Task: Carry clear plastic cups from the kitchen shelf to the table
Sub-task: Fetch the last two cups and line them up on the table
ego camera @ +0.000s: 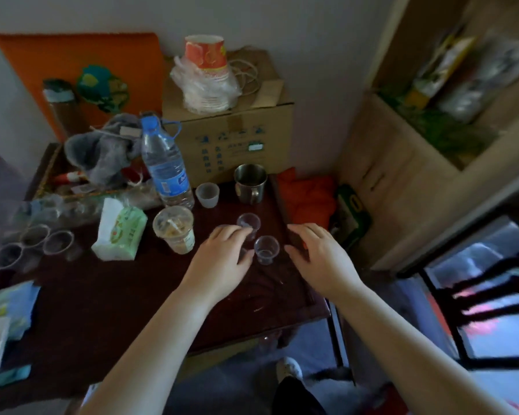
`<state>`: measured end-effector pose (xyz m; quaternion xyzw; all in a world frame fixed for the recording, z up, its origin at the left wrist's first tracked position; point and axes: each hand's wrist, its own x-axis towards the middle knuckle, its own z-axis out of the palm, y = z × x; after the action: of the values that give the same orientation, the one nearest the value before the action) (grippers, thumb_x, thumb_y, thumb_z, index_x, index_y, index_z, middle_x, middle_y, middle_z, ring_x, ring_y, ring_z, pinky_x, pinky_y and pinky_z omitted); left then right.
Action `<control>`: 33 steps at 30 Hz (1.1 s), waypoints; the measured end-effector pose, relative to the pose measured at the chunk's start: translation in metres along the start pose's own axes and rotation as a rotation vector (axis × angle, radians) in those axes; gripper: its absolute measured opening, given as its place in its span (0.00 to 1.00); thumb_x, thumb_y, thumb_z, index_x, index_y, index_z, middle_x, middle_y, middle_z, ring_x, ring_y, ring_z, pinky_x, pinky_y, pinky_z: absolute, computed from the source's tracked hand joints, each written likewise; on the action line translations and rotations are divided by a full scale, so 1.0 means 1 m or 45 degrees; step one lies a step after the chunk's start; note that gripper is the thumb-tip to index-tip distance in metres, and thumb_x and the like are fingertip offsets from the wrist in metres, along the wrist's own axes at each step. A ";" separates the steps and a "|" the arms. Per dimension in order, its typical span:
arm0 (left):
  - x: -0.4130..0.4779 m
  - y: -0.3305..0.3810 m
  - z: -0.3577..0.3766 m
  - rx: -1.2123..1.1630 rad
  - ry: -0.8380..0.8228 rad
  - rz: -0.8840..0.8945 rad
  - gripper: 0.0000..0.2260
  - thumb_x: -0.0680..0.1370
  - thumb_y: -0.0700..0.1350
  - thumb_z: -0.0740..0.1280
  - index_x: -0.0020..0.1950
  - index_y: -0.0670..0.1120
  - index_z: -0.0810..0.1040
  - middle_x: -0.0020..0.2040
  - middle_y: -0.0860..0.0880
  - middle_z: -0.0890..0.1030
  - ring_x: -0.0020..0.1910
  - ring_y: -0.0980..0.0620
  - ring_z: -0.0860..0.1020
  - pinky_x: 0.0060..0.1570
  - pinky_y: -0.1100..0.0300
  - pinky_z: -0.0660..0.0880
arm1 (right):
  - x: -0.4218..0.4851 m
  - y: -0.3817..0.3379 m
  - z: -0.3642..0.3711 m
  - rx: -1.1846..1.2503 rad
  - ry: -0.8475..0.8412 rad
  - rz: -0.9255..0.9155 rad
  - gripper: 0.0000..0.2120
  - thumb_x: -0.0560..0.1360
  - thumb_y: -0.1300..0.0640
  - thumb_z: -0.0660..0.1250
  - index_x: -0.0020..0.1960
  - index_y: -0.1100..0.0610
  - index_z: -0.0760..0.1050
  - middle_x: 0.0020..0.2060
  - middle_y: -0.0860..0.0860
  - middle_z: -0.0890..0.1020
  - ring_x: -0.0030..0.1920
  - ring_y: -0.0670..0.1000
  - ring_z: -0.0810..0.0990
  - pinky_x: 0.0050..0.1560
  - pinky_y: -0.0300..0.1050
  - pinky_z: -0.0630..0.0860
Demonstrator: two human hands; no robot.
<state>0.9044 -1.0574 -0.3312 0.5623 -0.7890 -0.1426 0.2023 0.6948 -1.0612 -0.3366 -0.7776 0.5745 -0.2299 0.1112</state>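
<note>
Head view: left hand (222, 259) curled around small clear cups (248, 222) on dark table (102, 310). Right hand (318, 259) spread, grasping nothing, beside another clear cup (266, 250).

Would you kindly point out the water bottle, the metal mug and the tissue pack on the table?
water bottle (166, 169): head view, on its blue label.
metal mug (250, 182): head view, on its outer wall.
tissue pack (121, 230): head view, on its green front face.
</note>
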 end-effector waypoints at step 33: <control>-0.391 0.621 -0.034 -0.643 -0.389 1.740 0.28 0.73 0.64 0.55 0.68 0.50 0.69 0.65 0.50 0.74 0.63 0.50 0.71 0.62 0.56 0.66 | -0.718 -0.178 -0.386 -0.862 1.016 1.111 0.29 0.74 0.39 0.58 0.69 0.53 0.64 0.67 0.50 0.70 0.67 0.49 0.67 0.65 0.41 0.62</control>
<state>0.5172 -0.4845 -0.0824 -0.1434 -0.9254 -0.2387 0.2572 0.4889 -0.2921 -0.0879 -0.3222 0.8729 -0.2408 -0.2760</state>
